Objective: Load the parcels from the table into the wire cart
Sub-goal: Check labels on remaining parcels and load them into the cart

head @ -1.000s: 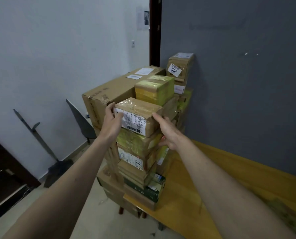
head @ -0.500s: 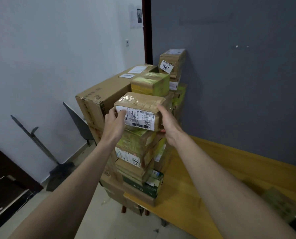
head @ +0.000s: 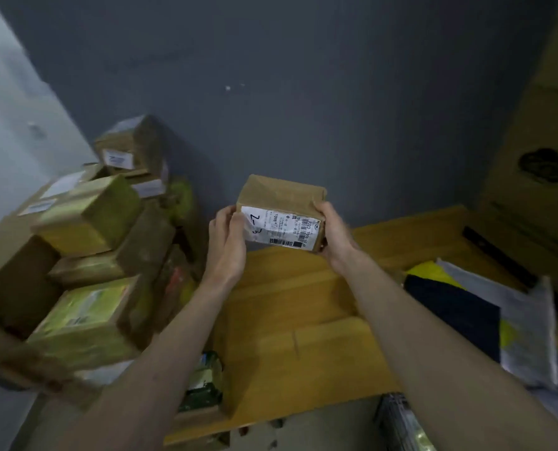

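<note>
Dark grey wall (head: 303, 92) — yellow wooden table (head: 287, 304) below

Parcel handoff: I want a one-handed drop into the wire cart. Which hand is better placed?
Probably the right hand: it grips the parcel on the side toward the wire cart, at lower right. The left hand is farther.

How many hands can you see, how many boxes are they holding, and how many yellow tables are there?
Hands: 2, the left hand and the right hand
Held box: 1
Yellow table: 1
Total: 4
The stacked boxes on the left are too blurred to count.
</note>
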